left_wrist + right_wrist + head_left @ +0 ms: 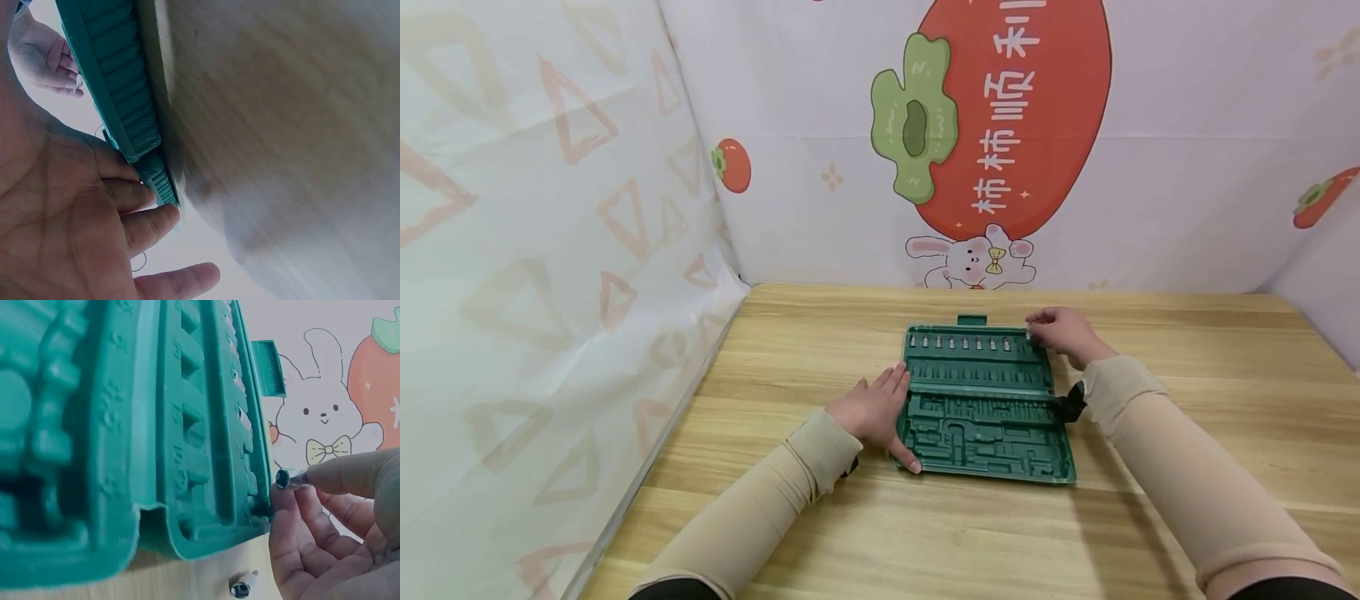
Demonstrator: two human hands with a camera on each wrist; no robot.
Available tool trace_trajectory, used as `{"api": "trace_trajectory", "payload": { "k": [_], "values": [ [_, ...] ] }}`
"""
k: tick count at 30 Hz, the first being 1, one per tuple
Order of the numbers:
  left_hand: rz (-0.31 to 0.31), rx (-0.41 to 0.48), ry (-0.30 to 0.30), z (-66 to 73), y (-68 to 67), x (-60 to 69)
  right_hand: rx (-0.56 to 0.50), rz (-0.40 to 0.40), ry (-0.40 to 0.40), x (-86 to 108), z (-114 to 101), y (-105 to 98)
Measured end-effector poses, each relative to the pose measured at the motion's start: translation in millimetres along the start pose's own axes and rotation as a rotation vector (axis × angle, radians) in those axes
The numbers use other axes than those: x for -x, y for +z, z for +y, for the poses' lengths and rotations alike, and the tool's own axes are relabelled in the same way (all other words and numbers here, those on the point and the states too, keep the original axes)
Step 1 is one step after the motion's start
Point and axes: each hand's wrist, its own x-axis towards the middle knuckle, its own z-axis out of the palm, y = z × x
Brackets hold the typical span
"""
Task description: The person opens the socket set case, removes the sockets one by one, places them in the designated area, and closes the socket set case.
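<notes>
Head: green case (977,390) lies open and flat on the surface (970,533). Far half carries a row of eight small sockets (965,342); slots below that row, molded recesses in the near half. Latch tab (972,320) sticks out at the far edge. Left hand (874,410) rests on the case's left edge, grip spread, thumb at the near corner. Right hand (1066,331) is at the far right corner, grip pinching one socket (1028,332). Beige sleeves (1195,458) on both arms; backdrop behind has a big red fruit print (1030,108).

Left wrist: left fingers sit apart from each other, some touching the case's ridged outer wall. Right hand shows top left, fingertips together on a small piece.

Right wrist: thumb and fingers pinch the socket, hollow end toward the camera, right by the case's rim; can't tell if it touches. A loose socket (241,589) lies on the surface below that hand, outside the case. Rabbit print (325,419) behind.
</notes>
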Motion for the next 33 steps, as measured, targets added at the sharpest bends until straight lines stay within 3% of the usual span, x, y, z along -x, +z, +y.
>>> {"api": "trace_trajectory", "payload": {
  "k": [9, 18, 33],
  "values": [
    [0.000, 0.011, -0.001, -0.4, 0.9, 0.2, -0.060, -0.010, -0.043, 4.1, 5.8, -14.2],
    [-0.006, 0.024, -0.006, -0.7, 1.2, 0.4, -0.263, -0.022, -0.009, 0.7, 22.2, -31.1],
    [-0.009, 0.025, 0.004, 0.2, -1.7, 1.2, -0.211, -0.005, 0.036, 5.6, 44.4, -47.0]
  ]
}}
